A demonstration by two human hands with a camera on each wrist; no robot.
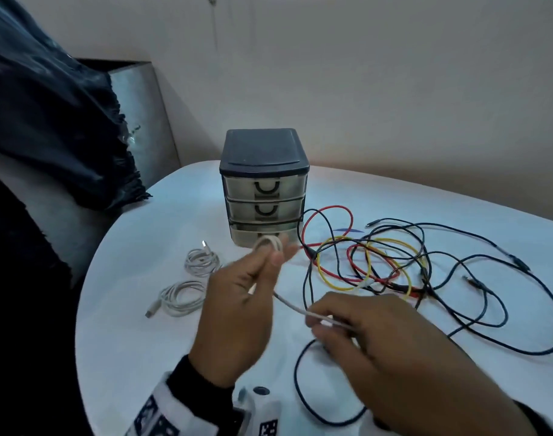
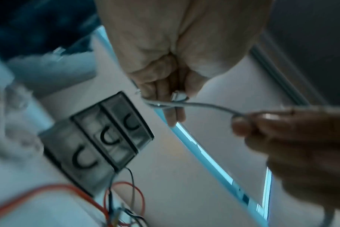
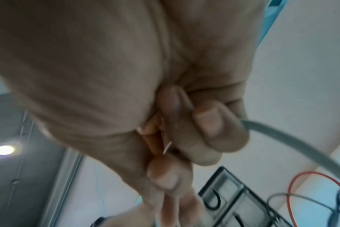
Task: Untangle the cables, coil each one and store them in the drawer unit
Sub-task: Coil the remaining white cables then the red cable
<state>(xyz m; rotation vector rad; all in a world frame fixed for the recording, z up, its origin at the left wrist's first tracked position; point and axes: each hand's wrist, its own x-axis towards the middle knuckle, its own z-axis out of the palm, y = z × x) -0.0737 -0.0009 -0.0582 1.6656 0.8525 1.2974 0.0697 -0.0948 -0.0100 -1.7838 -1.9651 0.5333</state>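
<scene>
My left hand (image 1: 262, 262) is raised in front of the drawer unit (image 1: 264, 187) and holds a small loop of the white cable (image 1: 291, 305) wound round its fingers. The same cable runs down to my right hand (image 1: 328, 322), which pinches it between thumb and fingers. In the left wrist view the white cable (image 2: 200, 106) stretches from my left fingers (image 2: 165, 92) to my right hand (image 2: 248, 122). The right wrist view shows my fingers (image 3: 210, 127) curled on the cable (image 3: 301, 142). All three drawers look closed.
Two coiled white cables (image 1: 201, 261) (image 1: 182, 298) lie on the white table (image 1: 127, 357) to the left. A tangle of black, red and yellow cables (image 1: 379, 262) spreads over the right half. A dark cloth (image 1: 49, 121) hangs at left.
</scene>
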